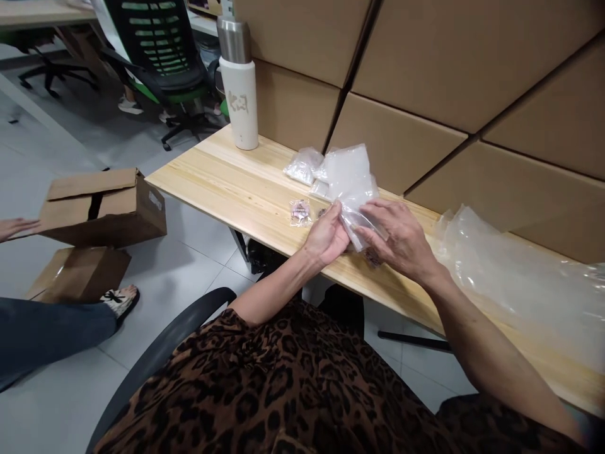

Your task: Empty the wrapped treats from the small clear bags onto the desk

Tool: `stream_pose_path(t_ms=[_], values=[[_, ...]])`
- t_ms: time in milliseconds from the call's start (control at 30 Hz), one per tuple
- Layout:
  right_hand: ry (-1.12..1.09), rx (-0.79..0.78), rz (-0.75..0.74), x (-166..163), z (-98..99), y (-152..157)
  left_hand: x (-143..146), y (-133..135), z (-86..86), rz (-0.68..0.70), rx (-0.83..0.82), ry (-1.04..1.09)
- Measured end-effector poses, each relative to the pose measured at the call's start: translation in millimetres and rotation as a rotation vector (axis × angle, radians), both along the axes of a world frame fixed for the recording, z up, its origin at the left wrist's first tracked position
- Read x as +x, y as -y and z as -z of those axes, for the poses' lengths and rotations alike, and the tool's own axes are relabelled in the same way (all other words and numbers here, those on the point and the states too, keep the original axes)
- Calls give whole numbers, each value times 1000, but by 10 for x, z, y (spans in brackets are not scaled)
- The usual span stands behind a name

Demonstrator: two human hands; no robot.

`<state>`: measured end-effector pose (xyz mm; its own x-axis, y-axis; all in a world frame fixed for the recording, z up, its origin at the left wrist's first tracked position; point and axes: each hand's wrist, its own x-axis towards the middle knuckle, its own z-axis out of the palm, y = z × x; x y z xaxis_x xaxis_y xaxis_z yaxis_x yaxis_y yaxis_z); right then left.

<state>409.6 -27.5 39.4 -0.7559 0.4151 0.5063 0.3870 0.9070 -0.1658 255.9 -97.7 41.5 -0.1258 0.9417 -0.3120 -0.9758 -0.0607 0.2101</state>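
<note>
My left hand [327, 236] and my right hand [399, 238] meet over the near edge of the wooden table [227, 183], both pinching a small clear plastic bag [357, 208] that stands up between them. Behind it lies a loose stack of more clear bags [347, 165]. A small sealed packet with something pinkish inside [300, 213] rests on the table just left of my left hand. A small dark item [373, 257] lies under my right hand.
A white bottle with a steel lid [240, 85] stands at the table's far left. Crumpled clear plastic sheeting [515, 277] covers the right end. Cardboard boxes [425, 69] wall the back. On the floor left are brown cartons [101, 205], another person's hand [14, 227] and leg [51, 334].
</note>
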Motion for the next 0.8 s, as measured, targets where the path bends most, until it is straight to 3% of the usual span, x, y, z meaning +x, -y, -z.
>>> stream_pose_path(t_ms=[167,333,533,667,800], values=[[-139,-28,22,-54,6,-22,3,29,37,-27,36,-19],[-76,3,57,-99,46,27,30,59,42,-71,14,-67],[-156,-14,20,-191,55,5,33,97,52,-41,83,-80],[-204,-33,95,-213,-53,-10,-6,106,66,-1,86,-73],[-448,-185,187,-220,-283,-89,-80,79,89,109,53,-120]])
